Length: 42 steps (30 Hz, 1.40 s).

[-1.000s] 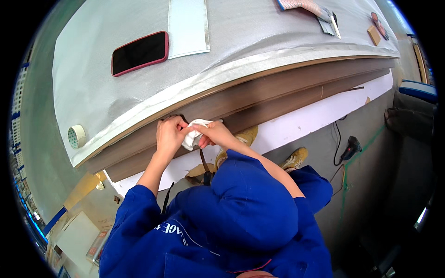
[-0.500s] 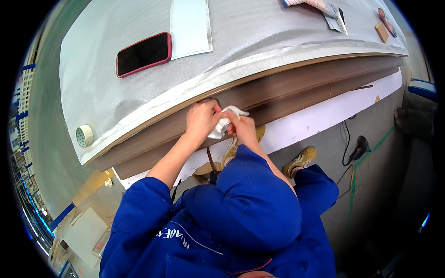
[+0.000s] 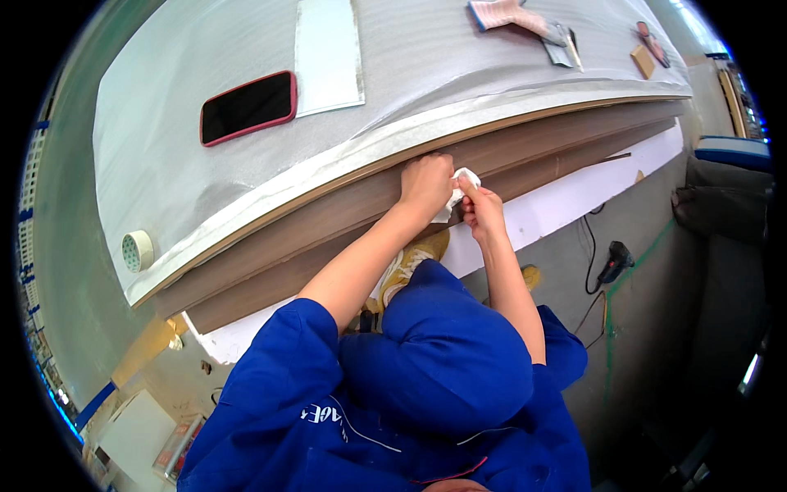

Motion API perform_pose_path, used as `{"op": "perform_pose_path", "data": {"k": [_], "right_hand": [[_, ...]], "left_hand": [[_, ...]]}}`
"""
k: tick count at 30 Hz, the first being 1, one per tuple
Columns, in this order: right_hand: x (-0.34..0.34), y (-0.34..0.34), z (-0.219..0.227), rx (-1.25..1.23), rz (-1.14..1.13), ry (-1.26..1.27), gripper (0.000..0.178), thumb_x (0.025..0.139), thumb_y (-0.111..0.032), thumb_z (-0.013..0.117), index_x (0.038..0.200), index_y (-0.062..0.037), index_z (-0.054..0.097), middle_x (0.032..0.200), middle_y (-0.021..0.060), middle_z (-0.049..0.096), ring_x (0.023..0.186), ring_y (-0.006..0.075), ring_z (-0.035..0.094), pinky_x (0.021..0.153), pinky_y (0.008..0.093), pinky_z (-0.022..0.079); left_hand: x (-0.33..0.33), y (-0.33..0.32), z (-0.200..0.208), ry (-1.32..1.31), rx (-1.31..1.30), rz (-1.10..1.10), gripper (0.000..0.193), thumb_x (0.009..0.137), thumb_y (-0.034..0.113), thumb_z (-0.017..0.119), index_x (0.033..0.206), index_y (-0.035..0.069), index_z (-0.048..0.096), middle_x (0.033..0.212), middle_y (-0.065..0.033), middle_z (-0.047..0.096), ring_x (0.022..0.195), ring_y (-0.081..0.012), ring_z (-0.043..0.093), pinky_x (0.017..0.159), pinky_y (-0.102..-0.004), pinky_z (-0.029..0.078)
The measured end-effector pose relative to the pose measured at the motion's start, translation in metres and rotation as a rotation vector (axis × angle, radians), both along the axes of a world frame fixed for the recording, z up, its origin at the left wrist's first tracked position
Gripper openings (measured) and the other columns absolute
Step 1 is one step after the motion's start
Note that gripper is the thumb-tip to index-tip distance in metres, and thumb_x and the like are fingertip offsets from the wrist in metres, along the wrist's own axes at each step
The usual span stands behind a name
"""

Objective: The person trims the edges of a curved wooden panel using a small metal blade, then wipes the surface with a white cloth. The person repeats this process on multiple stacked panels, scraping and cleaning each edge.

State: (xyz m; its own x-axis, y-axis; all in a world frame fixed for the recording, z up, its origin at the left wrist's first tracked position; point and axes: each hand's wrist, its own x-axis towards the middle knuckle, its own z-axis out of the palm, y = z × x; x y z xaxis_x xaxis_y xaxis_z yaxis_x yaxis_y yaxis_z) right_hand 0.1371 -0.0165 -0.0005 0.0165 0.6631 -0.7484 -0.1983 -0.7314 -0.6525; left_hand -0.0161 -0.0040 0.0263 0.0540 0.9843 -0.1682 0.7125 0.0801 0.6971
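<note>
A crumpled white cloth [image 3: 445, 211], perhaps a tissue, is bunched between my two hands in front of the brown wood-grain panel [image 3: 344, 211]. My left hand [image 3: 426, 185] is closed on its left side, knuckles up against the panel's face near the upper edge. From the right, my right hand [image 3: 484, 211] pinches the cloth between thumb and curled fingers. The part of the cloth under my left fingers is hidden. The stepped panel runs along the front side of a large piece covered with white foam sheet [image 3: 246, 176].
On the foam sheet lie a red-cased phone [image 3: 248, 108], a white strip [image 3: 328, 57], a tape roll [image 3: 138, 251], a glove [image 3: 500, 14] and a small wooden block [image 3: 643, 61]. A black corded tool [image 3: 615, 261] rests on the floor. My yellow shoe [image 3: 397, 277] is close below the panel.
Both hands have shifted right along the panel with the cloth. My right forearm has swung outward and is more upright. The whole view has shifted slightly.
</note>
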Motion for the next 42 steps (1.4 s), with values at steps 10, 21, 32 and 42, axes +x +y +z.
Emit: {"op": "perform_pose_path", "data": {"k": [10,21,32,42], "right_hand": [[-0.031,-0.018,0.006,-0.142,0.121,0.108,0.030,0.090,-0.034,0.073,0.075,-0.0114,0.060,0.062,-0.0041,0.055,0.049,0.0039,0.045,0.037,0.0171,0.026],[-0.119,-0.052,0.008,-0.240,0.616,0.151,0.032,0.097,-0.035,0.063,0.084,-0.0058,0.066,0.061,-0.0028,0.058,0.046,0.0049,0.047,0.041,0.0201,0.035],[-0.122,-0.071,-0.002,-0.038,0.439,0.182,0.035,0.094,-0.032,0.067,0.077,-0.0008,0.069,0.060,0.0003,0.058,0.048,0.0059,0.048,0.043,0.0213,0.036],[-0.071,-0.049,-0.003,-0.047,0.136,0.192,0.039,0.092,-0.037,0.070,0.070,-0.0052,0.064,0.053,-0.0028,0.051,0.040,0.0049,0.042,0.037,0.0196,0.029]], "left_hand": [[-0.031,-0.027,0.009,0.087,-0.059,0.013,0.021,0.079,0.025,0.072,0.079,0.007,0.063,0.083,-0.0135,0.068,0.083,-0.0337,0.066,0.068,-0.0460,0.050],[-0.127,-0.104,0.016,0.187,-0.008,0.111,0.025,0.074,0.025,0.078,0.073,0.006,0.061,0.073,-0.0100,0.063,0.075,-0.0316,0.062,0.067,-0.0421,0.047],[-0.132,-0.091,0.022,0.089,-0.035,0.057,0.026,0.069,0.016,0.080,0.074,0.001,0.059,0.071,-0.0140,0.060,0.068,-0.0340,0.060,0.061,-0.0422,0.044],[-0.074,-0.051,0.008,-0.004,-0.036,0.010,0.021,0.074,0.016,0.075,0.078,0.001,0.062,0.078,-0.0173,0.066,0.076,-0.0384,0.064,0.066,-0.0454,0.048]]}}
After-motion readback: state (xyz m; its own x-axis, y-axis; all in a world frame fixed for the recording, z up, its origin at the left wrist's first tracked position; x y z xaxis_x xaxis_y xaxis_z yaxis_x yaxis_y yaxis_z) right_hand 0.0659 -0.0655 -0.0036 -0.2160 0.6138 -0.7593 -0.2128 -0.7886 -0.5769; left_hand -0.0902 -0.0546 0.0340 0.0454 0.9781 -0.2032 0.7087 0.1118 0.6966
